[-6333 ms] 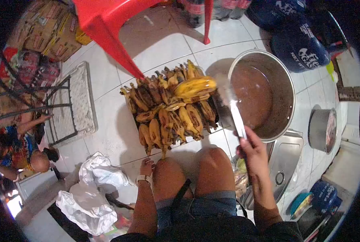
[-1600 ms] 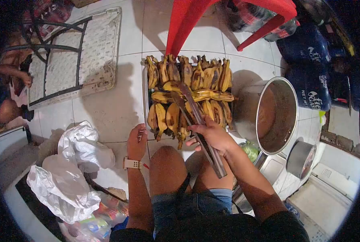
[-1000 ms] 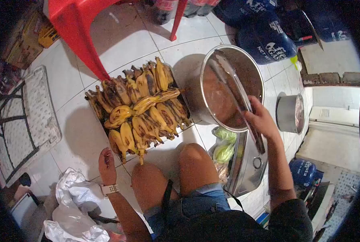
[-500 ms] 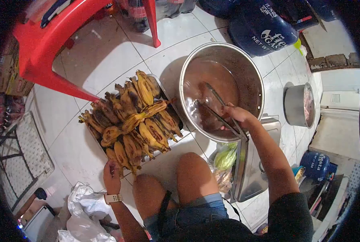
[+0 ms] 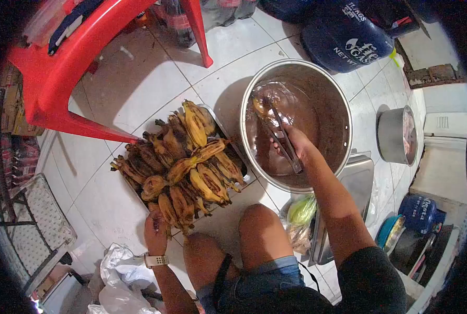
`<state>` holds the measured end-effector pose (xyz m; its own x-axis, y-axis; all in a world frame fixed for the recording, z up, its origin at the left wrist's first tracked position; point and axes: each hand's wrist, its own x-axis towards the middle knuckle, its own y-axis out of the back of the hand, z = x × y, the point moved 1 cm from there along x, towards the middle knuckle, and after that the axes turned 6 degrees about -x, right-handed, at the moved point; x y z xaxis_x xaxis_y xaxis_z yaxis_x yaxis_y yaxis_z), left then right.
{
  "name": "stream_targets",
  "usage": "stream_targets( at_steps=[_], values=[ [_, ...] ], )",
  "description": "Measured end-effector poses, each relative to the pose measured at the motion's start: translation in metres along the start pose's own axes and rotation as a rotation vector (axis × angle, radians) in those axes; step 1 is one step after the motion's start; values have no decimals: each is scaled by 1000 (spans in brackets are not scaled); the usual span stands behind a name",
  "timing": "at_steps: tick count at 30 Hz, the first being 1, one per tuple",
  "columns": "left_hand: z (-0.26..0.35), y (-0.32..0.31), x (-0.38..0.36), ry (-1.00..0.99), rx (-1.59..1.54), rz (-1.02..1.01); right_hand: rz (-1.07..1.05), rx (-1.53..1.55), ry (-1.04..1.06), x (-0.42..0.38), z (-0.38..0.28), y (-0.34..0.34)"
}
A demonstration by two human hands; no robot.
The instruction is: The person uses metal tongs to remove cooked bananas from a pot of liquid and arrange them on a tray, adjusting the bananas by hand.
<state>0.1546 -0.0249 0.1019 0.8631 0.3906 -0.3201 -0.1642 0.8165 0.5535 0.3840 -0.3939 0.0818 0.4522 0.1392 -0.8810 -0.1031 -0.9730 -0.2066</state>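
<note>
1. Tongs [image 5: 278,131] sit in your right hand [image 5: 295,148], fingers wrapped around the handles; their tips close on a banana [image 5: 262,103] in the brown liquid.
2. Long axis: the tongs run up-left from your fingers into the pot [image 5: 343,99].
3. Your left hand [image 5: 155,234] rests by the banana tray [image 5: 184,157], fingers loosely curled, holding nothing I can make out.

Metal tongs [image 5: 277,128] clamp a banana [image 5: 261,104] over the pot [image 5: 343,104].
</note>
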Motion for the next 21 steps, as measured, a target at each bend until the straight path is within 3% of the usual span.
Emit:
stream_targets(
  at_steps=[3, 4, 7, 13, 15, 17, 19, 20, 21],
  values=[
    [-7, 1, 0, -5, 24, 13, 31, 139, 40, 7, 3, -4],
    [-6, 1, 0, -2, 19, 14, -28, 208, -26, 11, 3, -2],
    [4, 1, -1, 47, -147, -54, -112, 310, 30, 5, 4, -7],
    [17, 10, -13, 20, -84, 26, -2, 271, 36, -44, 7, -26],
    [9, 14, -15, -15, -19, 10, -68, 320, 121, -64, 9, -25],
    [-3, 9, -13, -12, -44, 26, -206, 488, 61, -82, 14, -20],
    [-13, 12, -14, 3, -63, 74, -413, 615, 133, -101, 18, -22],
    [-11, 10, -14, -30, -80, 81, -318, 733, 88, -107, 20, -26],
    [-9, 10, -16, -64, -96, 90, -453, 759, 73, -116, 22, -35]
  ],
)
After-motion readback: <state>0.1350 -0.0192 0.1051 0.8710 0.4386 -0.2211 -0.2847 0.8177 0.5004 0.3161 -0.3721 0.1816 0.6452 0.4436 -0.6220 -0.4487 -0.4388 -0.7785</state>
